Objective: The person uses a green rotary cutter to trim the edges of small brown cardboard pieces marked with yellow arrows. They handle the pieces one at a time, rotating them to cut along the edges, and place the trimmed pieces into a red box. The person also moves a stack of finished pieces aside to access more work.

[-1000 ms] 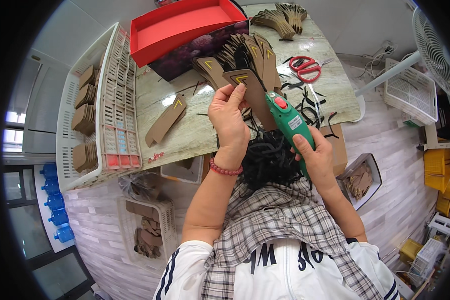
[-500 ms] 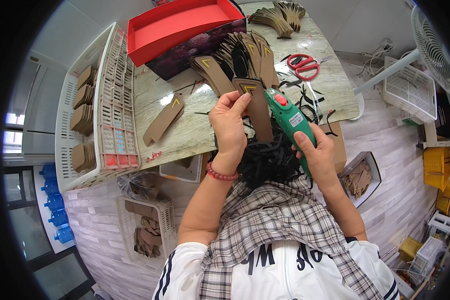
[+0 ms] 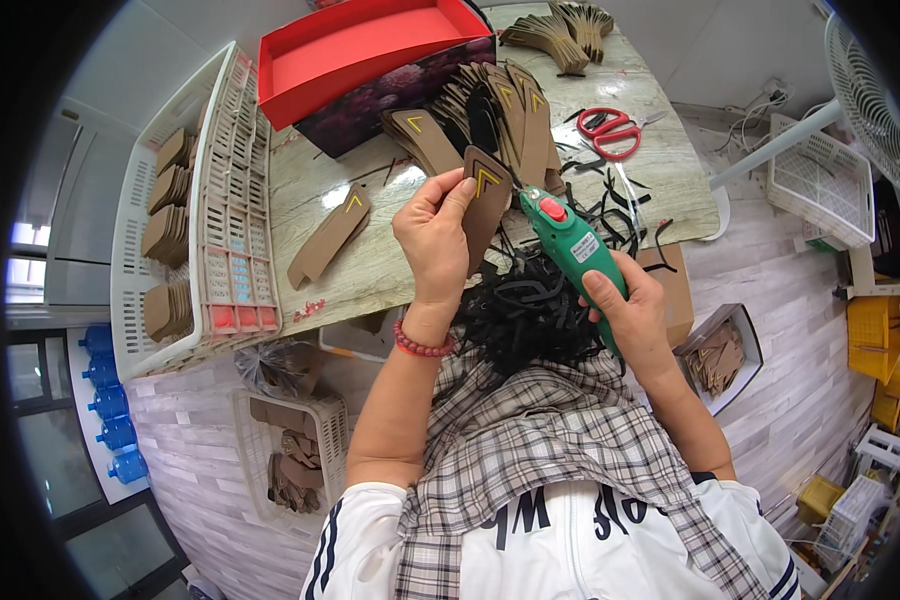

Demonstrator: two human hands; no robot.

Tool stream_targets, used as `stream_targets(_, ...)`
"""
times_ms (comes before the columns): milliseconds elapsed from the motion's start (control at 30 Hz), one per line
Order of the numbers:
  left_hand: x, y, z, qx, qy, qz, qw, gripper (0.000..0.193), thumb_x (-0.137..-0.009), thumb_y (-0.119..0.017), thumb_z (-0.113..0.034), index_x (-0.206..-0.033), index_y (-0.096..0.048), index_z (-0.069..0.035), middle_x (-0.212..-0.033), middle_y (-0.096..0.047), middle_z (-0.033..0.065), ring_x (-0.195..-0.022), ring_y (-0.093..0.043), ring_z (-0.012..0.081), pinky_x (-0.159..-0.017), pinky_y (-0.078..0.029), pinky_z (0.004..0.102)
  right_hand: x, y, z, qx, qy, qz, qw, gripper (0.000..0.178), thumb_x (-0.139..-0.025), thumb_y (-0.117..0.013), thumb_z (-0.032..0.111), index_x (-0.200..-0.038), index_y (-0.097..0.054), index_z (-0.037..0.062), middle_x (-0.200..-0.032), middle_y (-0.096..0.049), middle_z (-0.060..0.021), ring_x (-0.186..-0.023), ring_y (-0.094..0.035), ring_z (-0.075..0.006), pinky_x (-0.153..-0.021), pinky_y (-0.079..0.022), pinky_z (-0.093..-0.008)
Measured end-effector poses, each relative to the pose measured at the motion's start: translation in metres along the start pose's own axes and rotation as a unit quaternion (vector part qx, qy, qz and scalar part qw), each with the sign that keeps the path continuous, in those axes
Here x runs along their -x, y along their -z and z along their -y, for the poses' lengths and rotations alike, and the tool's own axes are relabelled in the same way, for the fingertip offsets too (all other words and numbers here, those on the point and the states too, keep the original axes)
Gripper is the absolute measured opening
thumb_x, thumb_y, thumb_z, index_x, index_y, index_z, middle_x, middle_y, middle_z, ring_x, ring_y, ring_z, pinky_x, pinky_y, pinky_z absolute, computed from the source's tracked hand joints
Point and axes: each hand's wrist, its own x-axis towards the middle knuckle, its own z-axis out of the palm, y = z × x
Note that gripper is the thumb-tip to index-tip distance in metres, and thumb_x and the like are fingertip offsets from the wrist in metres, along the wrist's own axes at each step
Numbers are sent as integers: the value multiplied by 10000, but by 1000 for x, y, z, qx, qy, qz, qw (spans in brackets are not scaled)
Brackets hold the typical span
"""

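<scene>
My left hand pinches a brown strap-shaped piece near its pointed upper end, which carries a yellow chevron. My right hand is wrapped round a green handheld electric cutter with a red button. Its tip lies close to the right edge of the brown piece; whether they touch I cannot tell. Black trimmed strips heap up below, at the table's edge and against my apron. Just beyond my hands, a fanned stack of similar brown pieces lies on the table, with another small pile to the left.
Red-handled scissors lie on the table at right. A red box stands at the back, near more brown bundles. To the left is a white crate with stacked pieces; a fan stands at far right.
My left hand has moved left and tilted the brown piece, bringing its pointed end up. The cutter has shifted slightly left and up with my right hand.
</scene>
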Motion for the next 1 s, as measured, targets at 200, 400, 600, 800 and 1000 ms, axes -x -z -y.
stream_targets(200,-1,5,-4,-77,-29,24,996,135,-859,-628,-8,-972,-679,44,-860,-662,32,-763,-575,67,-699,-458,198,0,1,2,4,-4,6,1000,380,-870,-676,293,-1090,-609,-9,-730,-574,11,-596,-486,-44,-531,-422,-195)
stream_targets(400,2,6,-7,-137,-61,51,987,120,-834,-634,0,-934,-681,46,-787,-614,24,-704,-530,72,-647,-428,214,-1,1,2,2,4,3,1000,379,-868,-678,292,-1087,-608,-9,-736,-574,11,-596,-482,-43,-535,-421,-195)
stream_targets(600,5,7,-9,-182,-57,93,977,125,-822,-639,2,-933,-679,41,-768,-611,37,-691,-536,88,-638,-427,223,-2,3,3,1,-4,6,1000,377,-867,-680,280,-1098,-607,-9,-748,-578,13,-604,-483,-40,-535,-421,-194)
stream_targets(800,1,12,-17,-232,-44,129,963,122,-813,-638,-3,-916,-678,47,-757,-622,52,-675,-550,99,-626,-431,232,-4,3,4,-3,-12,7,1000,371,-865,-682,274,-1097,-609,-5,-747,-580,11,-600,-487,-41,-531,-418,-194)
stream_targets(1000,-14,42,-19,-266,-63,124,954,125,-810,-640,-27,-905,-689,38,-785,-663,64,-712,-593,100,-653,-456,232,-8,-3,-2,5,-24,23,999,346,-864,-681,262,-1088,-616,6,-730,-577,13,-578,-490,-44,-526,-417,-196)
